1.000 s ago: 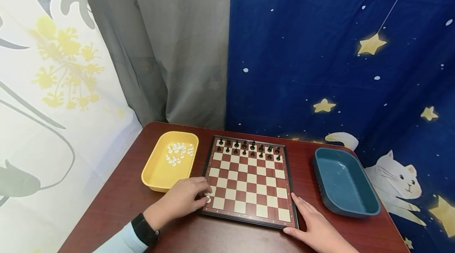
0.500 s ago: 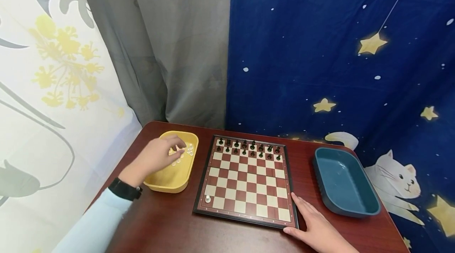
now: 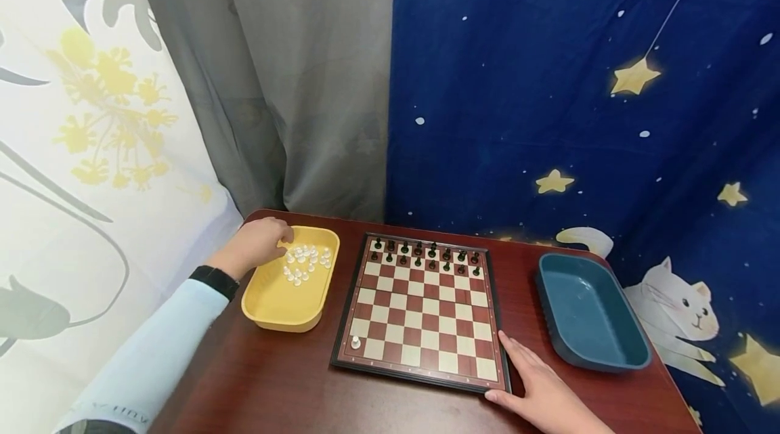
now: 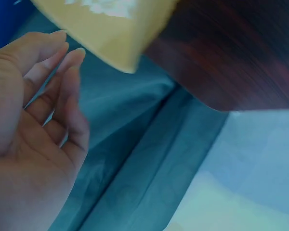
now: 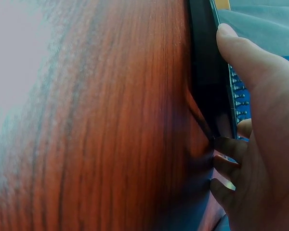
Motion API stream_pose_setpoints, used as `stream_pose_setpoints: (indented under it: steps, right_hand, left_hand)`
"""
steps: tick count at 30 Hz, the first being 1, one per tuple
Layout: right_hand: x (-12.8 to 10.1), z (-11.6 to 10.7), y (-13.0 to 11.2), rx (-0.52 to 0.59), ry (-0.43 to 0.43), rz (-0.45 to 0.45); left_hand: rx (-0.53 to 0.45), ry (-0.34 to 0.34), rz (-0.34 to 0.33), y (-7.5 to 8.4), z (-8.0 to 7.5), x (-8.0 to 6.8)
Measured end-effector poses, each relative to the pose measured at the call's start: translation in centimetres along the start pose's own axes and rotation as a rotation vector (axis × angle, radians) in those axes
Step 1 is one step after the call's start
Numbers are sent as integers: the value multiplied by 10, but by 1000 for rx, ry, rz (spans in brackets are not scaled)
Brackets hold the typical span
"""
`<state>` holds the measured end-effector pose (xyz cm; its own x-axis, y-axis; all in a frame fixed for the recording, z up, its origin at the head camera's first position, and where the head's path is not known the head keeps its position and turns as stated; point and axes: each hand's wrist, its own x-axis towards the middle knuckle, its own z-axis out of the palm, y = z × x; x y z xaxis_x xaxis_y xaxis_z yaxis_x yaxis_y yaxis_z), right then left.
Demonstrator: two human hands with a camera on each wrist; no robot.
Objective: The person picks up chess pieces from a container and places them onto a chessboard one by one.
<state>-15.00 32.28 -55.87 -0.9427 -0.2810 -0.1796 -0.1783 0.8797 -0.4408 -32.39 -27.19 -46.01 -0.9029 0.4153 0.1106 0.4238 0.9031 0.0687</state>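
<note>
A red-and-cream chess board [image 3: 426, 312] lies in the middle of the dark wooden table [image 3: 292, 380]. Black pieces [image 3: 424, 256] fill its two far rows. One white piece [image 3: 355, 341] stands on its near left corner. A yellow tray [image 3: 286, 285] left of the board holds several white pieces [image 3: 305, 261]. My left hand [image 3: 258, 244] hovers over the tray's far left corner, and the left wrist view shows its fingers [image 4: 62, 82] loose and holding nothing. My right hand [image 3: 539, 390] rests on the table at the board's near right corner, thumb [image 5: 245, 53] against the board's black edge [image 5: 207, 72].
An empty dark blue tray [image 3: 591, 315] stands right of the board. Curtains hang close behind the table: a floral white one at left, a grey one [image 3: 292, 82] in the middle, and a blue starry one [image 3: 579, 116] at right. The table's left edge runs just beside the yellow tray.
One second ago my left hand was at the white piece on the board's near left corner. It let go, swung to the yellow tray, and has now drifted to the tray's far left corner. The right hand stayed put.
</note>
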Motion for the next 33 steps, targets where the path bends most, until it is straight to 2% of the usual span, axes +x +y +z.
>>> stream_pose_setpoints:
  steps: [4,8,16,26,33]
  right_hand:
    - [0,0,0,-10,5,-24]
    - [0,1,-2,-2,3,-20]
    - [0,2,-1,13,3,0]
    - [-1,1,-1,17,1,3]
    - [-1,1,0,14,2,3]
  left_hand:
    - [56,-71,42,-6,2,8]
    - [72,-104,85,-7,10,14]
    - [53,-101,91,-11,26,19]
    - [34,-69,72,-6,28,18]
    - [71,-65,66,-11,26,16]
